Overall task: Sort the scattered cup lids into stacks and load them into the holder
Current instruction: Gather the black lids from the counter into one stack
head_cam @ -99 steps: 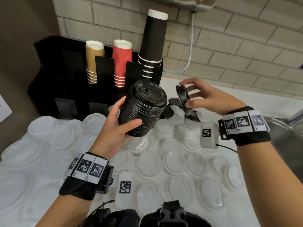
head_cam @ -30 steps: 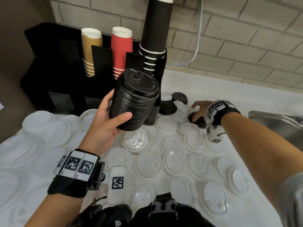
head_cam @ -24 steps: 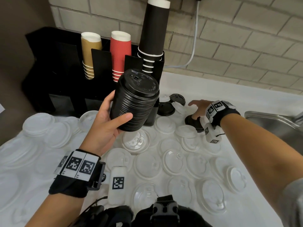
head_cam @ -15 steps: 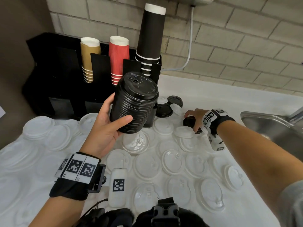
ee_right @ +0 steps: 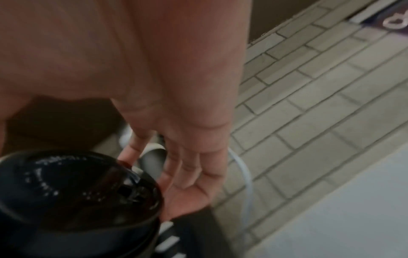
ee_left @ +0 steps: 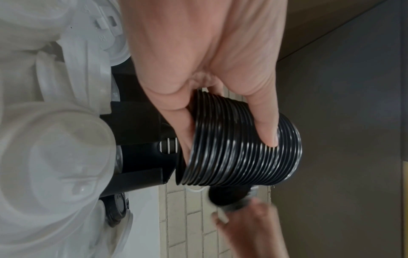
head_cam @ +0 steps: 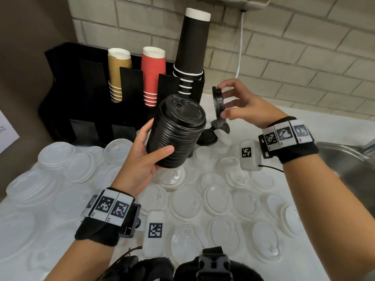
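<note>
The left hand (head_cam: 142, 159) gripped a tall stack of black plastic cup lids (head_cam: 176, 132) in front of the black cup holder (head_cam: 85, 94); right of the stack, the right hand (head_cam: 241, 104) pinched 1 black lid (head_cam: 218, 102) on edge.

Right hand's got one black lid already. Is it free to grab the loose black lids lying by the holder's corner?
Probably not yet. The right hand already pinches a black lid on edge beside the black lid stack. The loose black lids lie uncovered just below it, so the path looks free once it unloads.
</note>
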Motion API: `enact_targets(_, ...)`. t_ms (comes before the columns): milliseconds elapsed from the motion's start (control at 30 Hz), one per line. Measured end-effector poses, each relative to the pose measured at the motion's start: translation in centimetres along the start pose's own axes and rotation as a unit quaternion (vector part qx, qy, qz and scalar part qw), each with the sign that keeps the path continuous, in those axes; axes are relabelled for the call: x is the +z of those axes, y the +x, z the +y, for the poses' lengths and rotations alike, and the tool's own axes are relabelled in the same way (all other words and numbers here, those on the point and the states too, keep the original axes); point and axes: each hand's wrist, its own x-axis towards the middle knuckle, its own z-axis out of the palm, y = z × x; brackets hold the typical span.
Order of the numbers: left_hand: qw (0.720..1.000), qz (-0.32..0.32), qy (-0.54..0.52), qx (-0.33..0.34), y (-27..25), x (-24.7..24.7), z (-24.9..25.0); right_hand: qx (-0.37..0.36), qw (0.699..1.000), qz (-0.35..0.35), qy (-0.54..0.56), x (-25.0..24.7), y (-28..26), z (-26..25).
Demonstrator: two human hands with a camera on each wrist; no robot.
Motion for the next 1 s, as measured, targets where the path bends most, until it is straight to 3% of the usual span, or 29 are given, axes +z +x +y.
enact_targets(100, 1.000, 0.002, -0.002, 0.003, 0.0, -0.1, 0.1, -0.105, 0.994, -0.031, 0.003, 1.3, -1.2, -3.5)
enact_targets(333, 1.000, -0.004, 0.002, 0.010, -0.1, -0.2, -0.1, -0.163, 0.975, -0.069, -0.132, 3.0, -1.8, -7.1)
enact_targets(567, 0.999, -0.026, 0.020, 0.010, -0.1, -0.3, 0.1, -0.165, 0.959, -0.116, -0.199, 3.8, -1.4, -8.8)
enact_targets(900, 1.000, -0.001, 0.002, 0.009, -0.3, -0.7, 0.1, -0.176, 0.956, -0.121, -0.201, 4.6, -0.9, -9.0)
enact_targets(1000, 1.000, 0.006, -0.004, 0.012, -0.2, -0.9, 0.5, -0.152, 0.979, -0.060, -0.119, 3.8, 0.2, -7.7)
